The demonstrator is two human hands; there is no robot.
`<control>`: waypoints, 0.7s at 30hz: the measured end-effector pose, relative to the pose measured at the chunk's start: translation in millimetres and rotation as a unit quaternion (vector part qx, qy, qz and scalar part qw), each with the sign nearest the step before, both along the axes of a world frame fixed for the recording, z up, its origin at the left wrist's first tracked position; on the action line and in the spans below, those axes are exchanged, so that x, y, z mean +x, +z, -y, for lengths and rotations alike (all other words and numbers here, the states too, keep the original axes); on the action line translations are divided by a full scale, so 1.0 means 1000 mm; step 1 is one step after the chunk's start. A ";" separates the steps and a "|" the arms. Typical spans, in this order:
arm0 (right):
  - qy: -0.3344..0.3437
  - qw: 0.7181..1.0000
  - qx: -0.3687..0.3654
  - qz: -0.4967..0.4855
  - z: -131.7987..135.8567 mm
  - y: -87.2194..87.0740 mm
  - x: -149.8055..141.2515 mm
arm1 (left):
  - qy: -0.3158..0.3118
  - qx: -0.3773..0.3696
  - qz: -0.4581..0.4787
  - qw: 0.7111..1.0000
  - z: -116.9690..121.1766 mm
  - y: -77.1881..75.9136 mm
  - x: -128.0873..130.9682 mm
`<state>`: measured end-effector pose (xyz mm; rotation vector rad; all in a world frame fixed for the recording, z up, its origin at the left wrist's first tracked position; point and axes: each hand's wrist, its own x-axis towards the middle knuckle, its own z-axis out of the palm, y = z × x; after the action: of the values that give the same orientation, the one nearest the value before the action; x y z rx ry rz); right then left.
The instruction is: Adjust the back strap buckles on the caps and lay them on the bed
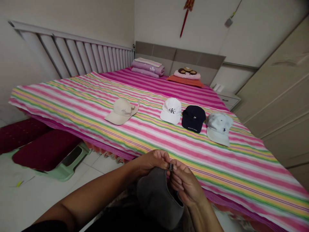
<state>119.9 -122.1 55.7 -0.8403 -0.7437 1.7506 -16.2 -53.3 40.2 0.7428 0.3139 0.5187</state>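
A grey cap [158, 196] hangs low in front of me, at the near edge of the bed. My left hand [151, 161] is closed on its back strap. My right hand [184, 185] pinches the small metal buckle [170, 166] of that strap between thumb and fingers. Four more caps lie in a row on the striped bedspread [96, 96] beyond my hands: a beige cap [122, 111] at the left, then a white cap with a black logo [171, 110], a navy cap [193, 118] and a pale blue-white cap [219, 128].
Folded purple bedding [147, 67] and a cartoon pillow on an orange one [186, 76] lie at the headboard. A wardrobe [277, 90] stands at the right, a nightstand [228, 98] beside it. Green stools with dark red cushions [45, 149] sit on the floor at the left.
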 end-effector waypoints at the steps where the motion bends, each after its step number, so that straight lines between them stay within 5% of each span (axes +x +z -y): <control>1: -0.004 1.000 0.002 0.000 0.000 0.001 -0.001 | 0.005 0.003 -0.001 1.000 0.000 0.000 0.000; 10: -0.034 0.999 0.036 0.017 0.001 0.000 -0.002 | 0.030 -0.009 -0.005 0.999 -0.004 -0.001 -0.002; 21: -0.063 0.982 0.079 0.162 0.003 -0.004 -0.002 | 0.036 0.017 -0.055 0.998 0.000 -0.003 0.000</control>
<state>118.1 -125.0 51.9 -1.0520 -1.0085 1.4378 -16.6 -53.2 37.0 0.7974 0.4363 0.5545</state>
